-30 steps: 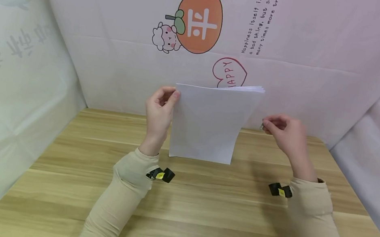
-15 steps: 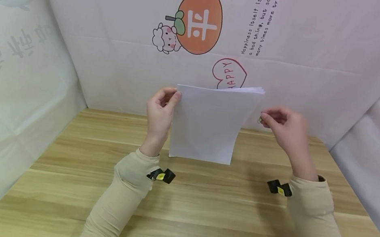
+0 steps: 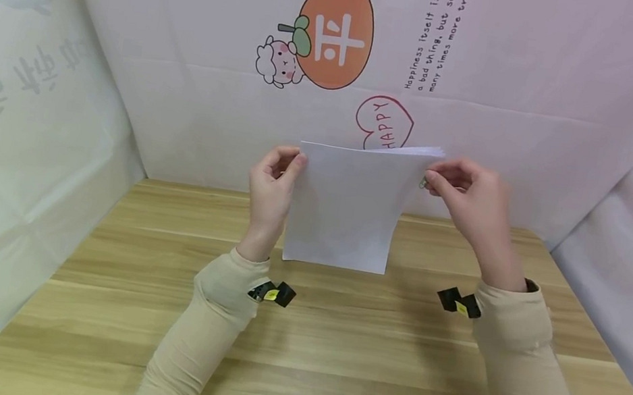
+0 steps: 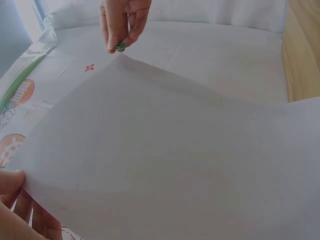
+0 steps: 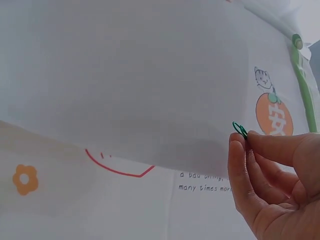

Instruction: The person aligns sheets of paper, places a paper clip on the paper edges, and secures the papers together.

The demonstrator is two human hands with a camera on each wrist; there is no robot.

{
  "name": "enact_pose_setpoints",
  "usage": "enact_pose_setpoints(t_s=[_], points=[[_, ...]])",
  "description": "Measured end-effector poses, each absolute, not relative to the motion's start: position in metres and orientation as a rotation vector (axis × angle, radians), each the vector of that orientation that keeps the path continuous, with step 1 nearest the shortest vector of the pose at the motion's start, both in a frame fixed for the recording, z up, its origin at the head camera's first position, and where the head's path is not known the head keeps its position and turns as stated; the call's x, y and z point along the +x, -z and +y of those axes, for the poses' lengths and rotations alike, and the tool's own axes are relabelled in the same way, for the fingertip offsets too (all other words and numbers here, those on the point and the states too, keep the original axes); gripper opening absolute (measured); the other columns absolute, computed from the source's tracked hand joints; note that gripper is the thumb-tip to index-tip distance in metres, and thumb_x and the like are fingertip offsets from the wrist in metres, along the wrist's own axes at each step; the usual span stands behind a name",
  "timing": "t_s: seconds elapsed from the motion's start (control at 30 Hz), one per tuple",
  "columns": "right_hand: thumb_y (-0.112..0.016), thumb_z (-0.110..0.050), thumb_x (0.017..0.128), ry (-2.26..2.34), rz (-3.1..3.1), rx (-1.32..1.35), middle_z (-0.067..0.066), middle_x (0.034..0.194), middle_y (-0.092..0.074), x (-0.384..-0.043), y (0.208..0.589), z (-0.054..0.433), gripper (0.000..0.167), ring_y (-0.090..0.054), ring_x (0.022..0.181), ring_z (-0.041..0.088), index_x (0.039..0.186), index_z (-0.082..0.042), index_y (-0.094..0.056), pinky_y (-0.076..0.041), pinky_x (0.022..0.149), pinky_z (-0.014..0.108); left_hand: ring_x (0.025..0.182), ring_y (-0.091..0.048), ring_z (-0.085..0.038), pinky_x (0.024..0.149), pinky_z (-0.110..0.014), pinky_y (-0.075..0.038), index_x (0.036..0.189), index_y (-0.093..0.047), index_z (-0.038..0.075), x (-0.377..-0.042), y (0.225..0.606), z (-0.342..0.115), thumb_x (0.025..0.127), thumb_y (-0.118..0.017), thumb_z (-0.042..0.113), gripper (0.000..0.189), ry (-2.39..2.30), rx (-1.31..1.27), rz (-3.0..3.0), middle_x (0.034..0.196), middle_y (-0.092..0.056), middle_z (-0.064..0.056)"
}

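Observation:
A thin stack of white paper sheets (image 3: 345, 209) stands upright over the table, its top right corners slightly fanned. My left hand (image 3: 273, 181) pinches the upper left edge between thumb and fingers. Between thumb and forefinger, my right hand (image 3: 473, 197) pinches a small green paper clip (image 5: 240, 130) close to the upper right corner of the sheets. In the left wrist view the clip (image 4: 120, 47) is just beyond the paper's raised corner (image 4: 122, 60). The paper hides part of the left hand's fingers.
The wooden table (image 3: 316, 361) spreads below both forearms. A white printed cloth (image 3: 200, 71) with an orange fruit drawing and lettering hangs behind the table, and pale cloth walls stand on both sides. Small black devices (image 3: 460, 303) sit at each sleeve cuff.
My right hand has moved left and up with the paper clip, from a gap away to right beside the stack's upper right corner. The left hand and the paper have barely moved.

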State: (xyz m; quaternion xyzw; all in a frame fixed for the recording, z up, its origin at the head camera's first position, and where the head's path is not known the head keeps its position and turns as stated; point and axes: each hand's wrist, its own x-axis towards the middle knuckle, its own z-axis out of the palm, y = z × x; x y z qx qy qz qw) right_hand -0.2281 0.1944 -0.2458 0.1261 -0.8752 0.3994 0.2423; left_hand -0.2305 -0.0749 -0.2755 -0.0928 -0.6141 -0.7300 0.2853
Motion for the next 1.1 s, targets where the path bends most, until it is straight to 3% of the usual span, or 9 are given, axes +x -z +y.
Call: enact_pose_setpoints(t_s=[0.33,0.53,1.1], points=[[-0.067,-0.026,0.088,-1.086,-2.377,0.384,0.009,0.089,-0.072,-0.23,0.232,0.178,0.02,-0.067,0.072,0.007,0.098,-0.008,-0.069,-0.049,0.067,0.012,0.079,-0.056,-0.01,0.069,-0.02,-0.043,0.098,-0.067,-0.004,-0.245,0.29,-0.073,0.087,-0.068,0.012,0.019,1.94,-0.264,-1.624,0.092,-0.063,-0.003],[-0.068,-0.021,0.088,-1.137,-2.341,0.423,0.013,0.089,-0.072,-0.233,0.226,0.164,0.018,-0.065,0.068,-0.001,0.097,-0.006,-0.069,-0.05,0.066,0.011,0.08,-0.056,-0.008,0.07,-0.02,-0.043,0.098,-0.067,-0.002,-0.244,0.29,-0.073,0.088,-0.067,0.012,0.017,1.932,-0.267,-1.637,0.097,-0.064,-0.007],[-0.069,-0.022,0.087,-1.075,-2.319,0.477,0.006,0.086,-0.073,-0.243,0.216,0.136,0.016,-0.064,0.068,0.002,0.097,-0.009,-0.07,-0.05,0.069,0.014,0.08,-0.055,-0.007,0.071,-0.019,-0.042,0.101,-0.064,-0.009,-0.244,0.289,-0.071,0.088,-0.066,0.006,0.02,1.987,-0.244,-1.654,0.105,-0.064,-0.015]])
